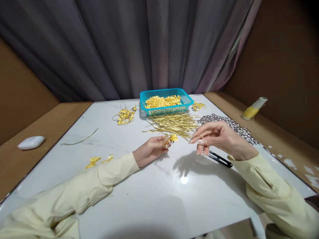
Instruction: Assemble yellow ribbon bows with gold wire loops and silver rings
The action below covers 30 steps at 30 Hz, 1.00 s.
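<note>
Near the middle of the white table, my left hand [154, 149] pinches a small yellow ribbon piece [173, 137] between thumb and fingertips. My right hand [215, 137] is raised to its right, thumb and fingers closed on a thin golden wire [204, 139]. The two hands are apart. Just behind them lies a loose pile of gold wires [171, 124]. Under my right hand rests a black-handled tool [220, 159], its far end partly hidden by the fingers.
A blue basket [166, 110] of yellow ribbon pieces stands at the back. Silver beads [235, 127] spread at the right. Finished-looking yellow loops [125, 116] lie back left, yellow pieces [92, 162] by my left sleeve. A white mouse-like object [31, 142] and a yellow-wound spool [253, 109] flank the table.
</note>
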Each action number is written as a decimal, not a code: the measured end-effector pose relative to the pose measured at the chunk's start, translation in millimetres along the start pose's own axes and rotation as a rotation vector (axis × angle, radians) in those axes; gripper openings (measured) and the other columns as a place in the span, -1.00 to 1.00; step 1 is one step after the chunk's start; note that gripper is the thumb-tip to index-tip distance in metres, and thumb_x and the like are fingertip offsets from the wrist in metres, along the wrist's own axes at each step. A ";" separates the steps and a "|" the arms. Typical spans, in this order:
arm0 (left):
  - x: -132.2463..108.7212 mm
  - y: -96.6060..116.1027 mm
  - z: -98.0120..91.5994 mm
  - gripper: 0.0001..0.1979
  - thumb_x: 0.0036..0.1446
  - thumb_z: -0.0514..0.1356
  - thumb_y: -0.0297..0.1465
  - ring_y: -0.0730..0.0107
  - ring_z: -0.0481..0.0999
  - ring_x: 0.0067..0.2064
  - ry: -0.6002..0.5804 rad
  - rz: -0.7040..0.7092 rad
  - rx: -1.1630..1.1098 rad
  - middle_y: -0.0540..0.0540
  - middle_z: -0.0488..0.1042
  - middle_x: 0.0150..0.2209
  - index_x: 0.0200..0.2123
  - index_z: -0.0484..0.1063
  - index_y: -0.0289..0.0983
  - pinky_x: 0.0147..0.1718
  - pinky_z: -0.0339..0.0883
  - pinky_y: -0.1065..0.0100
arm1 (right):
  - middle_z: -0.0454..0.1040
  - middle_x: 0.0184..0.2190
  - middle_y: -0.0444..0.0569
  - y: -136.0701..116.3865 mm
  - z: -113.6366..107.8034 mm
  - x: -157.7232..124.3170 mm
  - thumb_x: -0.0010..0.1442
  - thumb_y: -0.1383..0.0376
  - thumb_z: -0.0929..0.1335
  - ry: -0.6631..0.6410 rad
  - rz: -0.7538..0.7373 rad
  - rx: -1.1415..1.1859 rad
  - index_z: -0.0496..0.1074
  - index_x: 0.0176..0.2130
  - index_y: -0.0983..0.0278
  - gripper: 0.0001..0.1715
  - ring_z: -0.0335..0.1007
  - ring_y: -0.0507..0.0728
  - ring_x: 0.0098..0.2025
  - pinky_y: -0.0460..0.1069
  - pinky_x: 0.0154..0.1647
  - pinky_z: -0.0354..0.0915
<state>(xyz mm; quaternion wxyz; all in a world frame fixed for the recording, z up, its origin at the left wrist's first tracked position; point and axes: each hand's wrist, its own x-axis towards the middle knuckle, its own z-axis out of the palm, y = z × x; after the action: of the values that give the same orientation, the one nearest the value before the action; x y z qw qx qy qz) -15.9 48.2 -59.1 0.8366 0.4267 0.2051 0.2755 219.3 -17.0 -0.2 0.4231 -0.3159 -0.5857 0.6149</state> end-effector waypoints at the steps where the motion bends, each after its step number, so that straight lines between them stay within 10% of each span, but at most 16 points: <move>1: 0.1 0.0 -0.1 -0.91 -0.07 0.29 -0.47 0.51 0.27 -0.38 0.004 -0.002 0.001 -0.05 0.32 -0.46 -0.45 0.44 -0.38 -0.37 0.15 0.46 | 0.56 -0.38 0.03 0.2 0.5 -0.3 -0.01 0.43 0.42 0.005 0.001 -0.005 0.50 -0.32 0.34 -0.85 0.51 0.08 -0.47 -0.14 -0.52 0.45; 20: -0.2 1.3 6.3 -0.90 -0.06 0.27 -0.44 0.54 0.24 -0.42 0.095 -0.029 0.167 -0.03 0.33 -0.46 -0.48 0.45 -0.39 -0.40 0.09 0.47 | 0.55 -0.42 -0.07 2.6 4.3 4.0 -0.03 0.32 0.44 0.166 -0.331 -0.276 0.54 -0.45 0.13 -0.93 0.41 0.18 -0.13 0.12 -0.11 0.33; 30: -1.5 0.7 6.9 -0.86 -0.07 0.27 -0.41 0.51 0.25 -0.41 0.119 -0.053 0.208 -0.05 0.36 -0.44 -0.41 0.50 -0.38 -0.39 0.08 0.43 | 0.54 -0.44 -0.04 0.9 6.6 1.7 -0.04 0.32 0.44 0.122 -0.294 -0.319 0.55 -0.46 0.17 -0.96 0.45 0.16 -0.28 0.10 -0.18 0.35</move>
<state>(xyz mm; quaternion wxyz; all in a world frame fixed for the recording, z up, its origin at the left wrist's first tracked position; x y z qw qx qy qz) -13.2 43.4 -54.5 0.7812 0.4883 0.2933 0.2553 212.6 -18.4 -0.1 0.4875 -0.3268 -0.6887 0.4258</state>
